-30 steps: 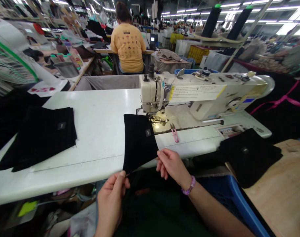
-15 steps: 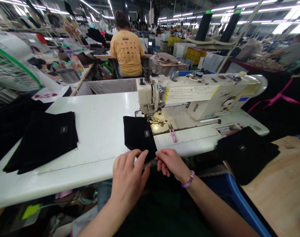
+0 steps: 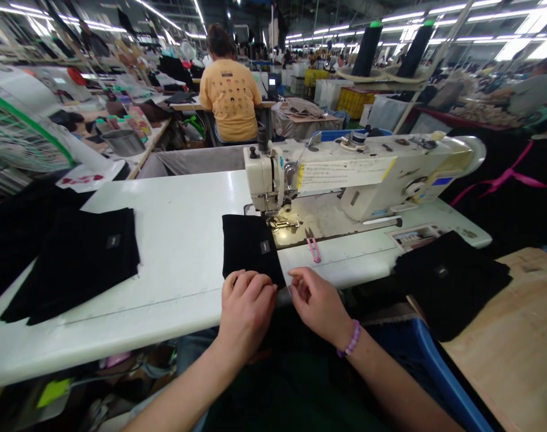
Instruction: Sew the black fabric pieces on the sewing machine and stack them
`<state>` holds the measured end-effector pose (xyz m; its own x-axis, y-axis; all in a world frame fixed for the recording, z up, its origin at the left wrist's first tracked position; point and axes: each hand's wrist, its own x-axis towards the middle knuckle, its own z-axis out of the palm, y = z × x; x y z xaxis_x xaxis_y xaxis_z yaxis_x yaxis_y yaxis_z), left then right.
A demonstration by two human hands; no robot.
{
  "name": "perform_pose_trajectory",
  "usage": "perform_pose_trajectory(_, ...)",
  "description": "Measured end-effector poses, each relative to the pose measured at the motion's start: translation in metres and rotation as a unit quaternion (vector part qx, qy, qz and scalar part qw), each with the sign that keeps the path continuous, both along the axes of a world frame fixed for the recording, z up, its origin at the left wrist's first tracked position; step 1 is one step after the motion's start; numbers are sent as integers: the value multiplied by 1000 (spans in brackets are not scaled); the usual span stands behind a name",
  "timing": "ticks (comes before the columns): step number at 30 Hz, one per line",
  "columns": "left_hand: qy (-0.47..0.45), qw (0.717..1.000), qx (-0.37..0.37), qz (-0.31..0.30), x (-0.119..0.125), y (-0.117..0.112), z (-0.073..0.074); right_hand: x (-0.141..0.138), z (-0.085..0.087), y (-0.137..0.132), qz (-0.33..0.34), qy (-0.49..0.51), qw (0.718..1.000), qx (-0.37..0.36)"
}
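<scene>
A black fabric piece [image 3: 246,246] with a small grey label [image 3: 265,246] lies flat on the white table, its far right edge by the presser foot of the sewing machine [image 3: 266,180]. My left hand [image 3: 248,309] is closed over the near edge of this piece, fingers bent and thumb hidden underneath. Just right of the near corner, my right hand [image 3: 318,303] is loosely curled with index finger and thumb apart; nothing plain shows in it. Pink-handled thread snips [image 3: 313,246] rest on the table in front of the machine bed.
Stacked black labelled pieces [image 3: 97,258] lie at the left, and more black pieces [image 3: 448,282] at the right over a wooden board [image 3: 525,324]. A blue bin [image 3: 429,354] stands below right. A fan [image 3: 25,126] is far left; a person in yellow [image 3: 230,96] sits ahead.
My left hand has lowered and closed over the fabric's near edge; its fingers were spread before. My right hand has drawn slightly right, its pinch at the corner loosened. The fabric stays by the presser foot.
</scene>
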<state>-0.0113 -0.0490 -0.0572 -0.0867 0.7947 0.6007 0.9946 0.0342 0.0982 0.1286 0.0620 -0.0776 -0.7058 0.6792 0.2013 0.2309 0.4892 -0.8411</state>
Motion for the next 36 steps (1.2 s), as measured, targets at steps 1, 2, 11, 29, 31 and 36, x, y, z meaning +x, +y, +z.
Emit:
perform_pose_trajectory(1,-4,1000,3,-1,0,0,0,1,-1,1,17,18,995,101)
perform_pose_trajectory(2,-7,1000,3,-2,1,0,0,1,-2,3,36,31,982,181)
perform_pose_trajectory(11,-42,988,-138,-52,-22,17,30,-3,-1,9,114,42,926,358)
perform_pose_trajectory(29,51,982,-160,-84,-55,43,1,-22,1,26,123,1,939,320)
perform_pose_trajectory(31,51,983,-154,-85,-59,46,0,-27,2,31,124,-4,939,319)
perform_pose_trajectory(36,25,980,-159,-118,-67,47,-4,-38,4,43,119,-21,938,324)
